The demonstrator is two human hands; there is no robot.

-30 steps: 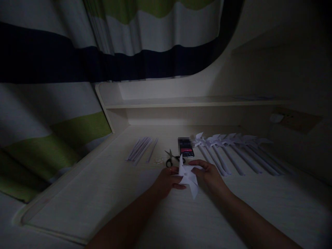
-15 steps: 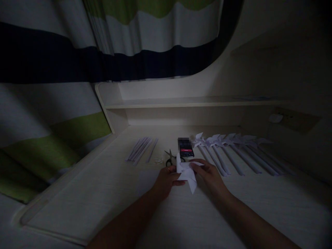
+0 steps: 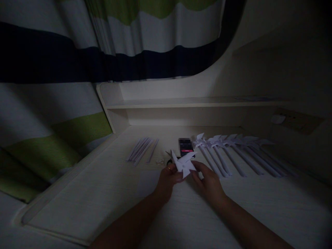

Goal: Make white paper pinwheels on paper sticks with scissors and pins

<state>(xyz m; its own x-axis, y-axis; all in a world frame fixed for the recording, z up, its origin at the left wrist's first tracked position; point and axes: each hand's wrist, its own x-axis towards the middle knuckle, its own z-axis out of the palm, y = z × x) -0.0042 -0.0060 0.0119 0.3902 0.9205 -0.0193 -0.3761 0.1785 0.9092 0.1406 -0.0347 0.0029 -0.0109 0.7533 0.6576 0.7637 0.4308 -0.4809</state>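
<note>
A white paper pinwheel head is held above the desk, its several pointed blades facing me. My left hand grips its left lower edge between thumb and fingers; a ring shows on one finger. On the other side, my right hand pinches the right blade, fingers partly behind the paper. Just behind the pinwheel lie dark-handled scissors, mostly covered by it and by my left hand. A phone with a red bar on its screen rests farther back.
Finished-looking paper pinwheels on sticks lie in a row at the right. Rolled paper sticks are bunched at the left, near small white bits. A pale paper sheet lies beside my left forearm. A shelf runs along the back.
The pinwheel head has turned and tilted, so its blades now face me more fully. It has moved slightly up, covering more of the scissors. Both hands have shifted their hold.
</note>
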